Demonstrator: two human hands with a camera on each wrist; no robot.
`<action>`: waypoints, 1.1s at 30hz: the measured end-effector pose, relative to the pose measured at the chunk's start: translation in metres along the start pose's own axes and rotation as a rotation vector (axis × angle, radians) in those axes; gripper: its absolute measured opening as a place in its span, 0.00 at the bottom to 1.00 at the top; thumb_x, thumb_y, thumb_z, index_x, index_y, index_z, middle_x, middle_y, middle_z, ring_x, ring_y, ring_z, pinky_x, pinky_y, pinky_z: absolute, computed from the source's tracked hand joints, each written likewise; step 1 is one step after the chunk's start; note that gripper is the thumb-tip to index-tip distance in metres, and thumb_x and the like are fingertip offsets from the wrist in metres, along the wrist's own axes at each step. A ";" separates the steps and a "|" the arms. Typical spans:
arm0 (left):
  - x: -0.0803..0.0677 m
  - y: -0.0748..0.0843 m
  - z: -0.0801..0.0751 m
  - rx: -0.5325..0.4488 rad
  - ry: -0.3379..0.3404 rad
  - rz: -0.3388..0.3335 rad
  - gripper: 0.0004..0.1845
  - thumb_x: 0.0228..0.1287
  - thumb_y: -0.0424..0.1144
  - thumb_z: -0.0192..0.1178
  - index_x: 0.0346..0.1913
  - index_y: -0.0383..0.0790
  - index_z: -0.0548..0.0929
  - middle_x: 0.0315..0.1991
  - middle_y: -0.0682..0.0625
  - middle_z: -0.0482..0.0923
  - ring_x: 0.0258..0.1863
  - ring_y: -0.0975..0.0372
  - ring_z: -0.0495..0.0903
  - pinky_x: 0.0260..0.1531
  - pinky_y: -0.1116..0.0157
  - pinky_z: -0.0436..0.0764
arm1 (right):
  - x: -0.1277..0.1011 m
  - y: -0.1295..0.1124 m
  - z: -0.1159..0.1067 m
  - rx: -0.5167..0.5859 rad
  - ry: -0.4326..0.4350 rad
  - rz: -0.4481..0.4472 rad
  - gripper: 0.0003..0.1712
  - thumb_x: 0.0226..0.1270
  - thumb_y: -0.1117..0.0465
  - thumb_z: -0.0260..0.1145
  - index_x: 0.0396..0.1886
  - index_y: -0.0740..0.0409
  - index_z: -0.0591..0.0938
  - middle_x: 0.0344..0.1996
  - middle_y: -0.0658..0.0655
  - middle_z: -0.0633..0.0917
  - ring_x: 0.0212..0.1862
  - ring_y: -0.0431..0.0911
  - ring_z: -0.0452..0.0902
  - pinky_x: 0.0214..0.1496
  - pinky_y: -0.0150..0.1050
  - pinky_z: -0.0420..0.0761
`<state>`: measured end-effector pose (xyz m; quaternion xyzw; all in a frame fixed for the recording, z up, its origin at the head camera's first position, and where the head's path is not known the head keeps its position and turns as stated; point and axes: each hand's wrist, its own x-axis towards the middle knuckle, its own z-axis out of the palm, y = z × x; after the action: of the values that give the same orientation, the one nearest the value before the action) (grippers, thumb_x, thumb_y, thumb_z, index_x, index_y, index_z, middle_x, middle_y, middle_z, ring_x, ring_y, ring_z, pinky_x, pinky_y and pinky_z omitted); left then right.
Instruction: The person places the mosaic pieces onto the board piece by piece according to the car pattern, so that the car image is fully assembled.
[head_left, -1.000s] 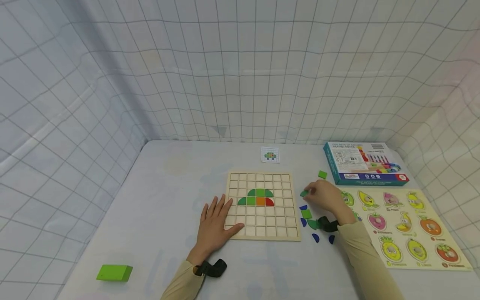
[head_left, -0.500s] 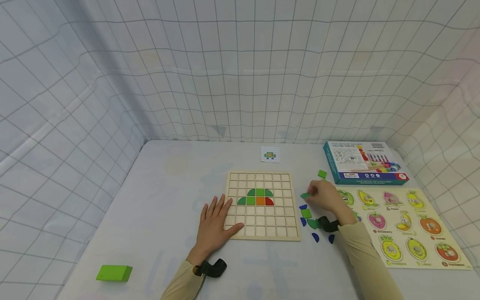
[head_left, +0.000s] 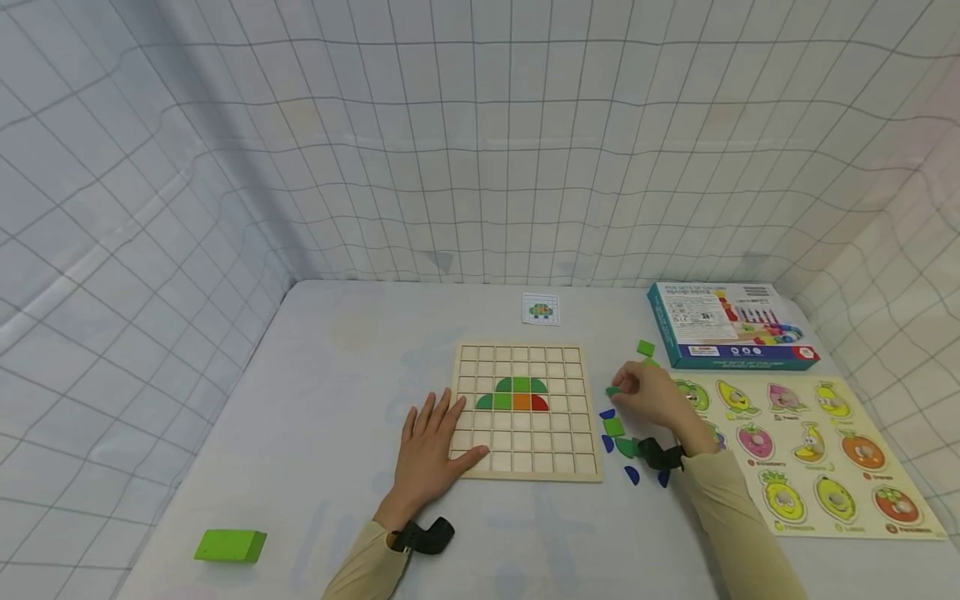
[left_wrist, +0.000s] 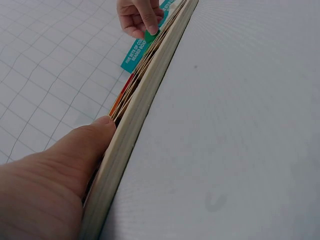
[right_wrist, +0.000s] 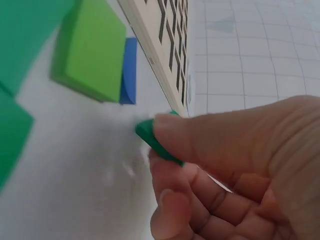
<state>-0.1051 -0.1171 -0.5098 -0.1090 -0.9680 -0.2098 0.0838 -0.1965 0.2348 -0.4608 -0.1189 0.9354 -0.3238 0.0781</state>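
Observation:
A wooden grid board (head_left: 555,442) lies on the table with green, orange and red tiles set near its middle. Across its left edge rests my left hand (head_left: 426,454), fingers spread and straight, thumb on the board's front corner. Just right of the board, my right hand (head_left: 651,396) pinches a dark green curved-edge tile (right_wrist: 147,134) between thumb and finger, close over the table. Below that hand lie blue half-round tiles (head_left: 632,476), a light green square tile (head_left: 613,427) and a dark green tile (head_left: 625,448), partly overlapped by the wrist camera.
Behind the board lies a small pattern card (head_left: 541,310). A toy box (head_left: 731,327) stands at the back right, with a fruit picture board (head_left: 813,471) in front of it. Another light green square (head_left: 646,348) lies near the box. A green block (head_left: 230,546) sits front left.
The dark green tile has shifted slightly right and turned in my right fingers, so less of it shows. My left hand stays put.

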 end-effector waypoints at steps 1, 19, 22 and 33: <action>0.000 0.000 0.000 0.001 0.001 0.000 0.45 0.54 0.67 0.55 0.71 0.48 0.59 0.72 0.47 0.52 0.72 0.51 0.46 0.67 0.47 0.44 | -0.001 0.000 0.001 0.002 0.002 -0.010 0.08 0.56 0.65 0.67 0.36 0.60 0.80 0.26 0.54 0.77 0.30 0.46 0.70 0.32 0.36 0.70; 0.001 -0.001 0.001 0.004 -0.001 -0.010 0.45 0.54 0.68 0.55 0.71 0.50 0.59 0.72 0.48 0.52 0.72 0.52 0.46 0.67 0.48 0.43 | 0.003 -0.032 0.034 0.137 0.059 -0.121 0.05 0.54 0.63 0.70 0.29 0.57 0.81 0.23 0.49 0.80 0.26 0.41 0.73 0.27 0.33 0.74; 0.001 -0.001 0.001 0.002 -0.012 -0.014 0.45 0.54 0.68 0.54 0.71 0.50 0.58 0.72 0.48 0.51 0.72 0.53 0.45 0.67 0.49 0.42 | 0.004 -0.037 0.039 0.137 0.047 -0.132 0.06 0.53 0.61 0.71 0.28 0.55 0.82 0.22 0.48 0.80 0.26 0.41 0.73 0.28 0.33 0.74; 0.001 -0.001 0.001 0.017 -0.019 -0.014 0.45 0.54 0.69 0.54 0.71 0.51 0.57 0.72 0.49 0.51 0.72 0.53 0.45 0.67 0.49 0.42 | 0.007 -0.055 0.045 0.072 0.011 -0.120 0.04 0.54 0.60 0.70 0.30 0.54 0.84 0.23 0.46 0.81 0.27 0.39 0.74 0.32 0.35 0.74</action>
<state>-0.1067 -0.1173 -0.5108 -0.1034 -0.9712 -0.2014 0.0740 -0.1835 0.1652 -0.4618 -0.1700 0.9147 -0.3622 0.0576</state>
